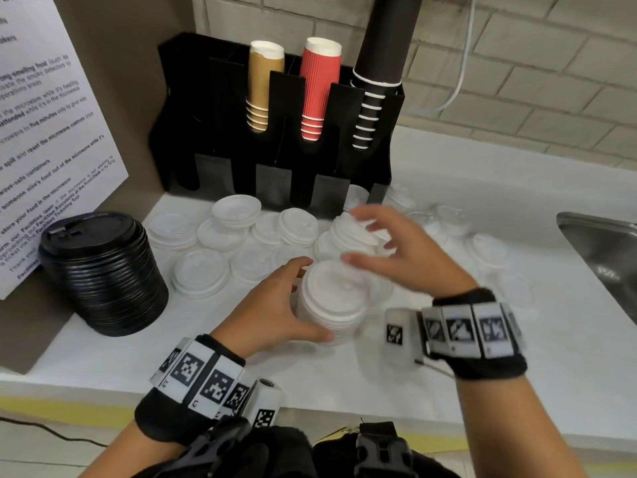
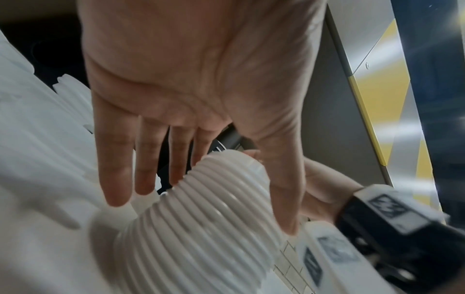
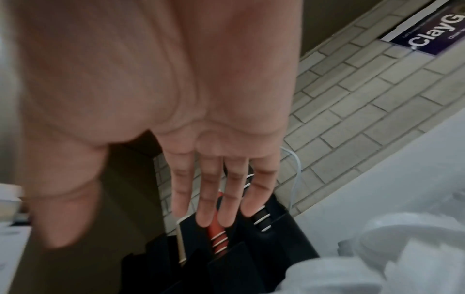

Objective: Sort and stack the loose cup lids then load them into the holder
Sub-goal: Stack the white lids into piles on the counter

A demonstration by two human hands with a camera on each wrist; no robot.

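Observation:
A tall stack of white lids point(image 1: 336, 298) stands on the white counter point(image 1: 517, 357) in front of me. My left hand point(image 1: 315, 300) holds it from the left, thumb at the front and fingers behind. The left wrist view shows the ribbed stack point(image 2: 201, 218) between the thumb and the fingers of the left hand point(image 2: 241, 189). My right hand point(image 1: 365, 236) hovers open and blurred just behind it, over a shorter leaning white stack point(image 1: 355, 232); in the right wrist view the right hand point(image 3: 120, 224) holds nothing. Loose white lids point(image 1: 200, 274) lie scattered before the black holder point(image 1: 193, 98).
The holder carries brown point(image 1: 262, 88), red point(image 1: 317, 91) and black point(image 1: 372, 108) cup stacks. A tall stack of black lids point(image 1: 103, 274) stands at the left by a printed notice point(image 1: 44, 132). More clear lids point(image 1: 489, 250) lie at the right, near a steel sink point(image 1: 603, 250).

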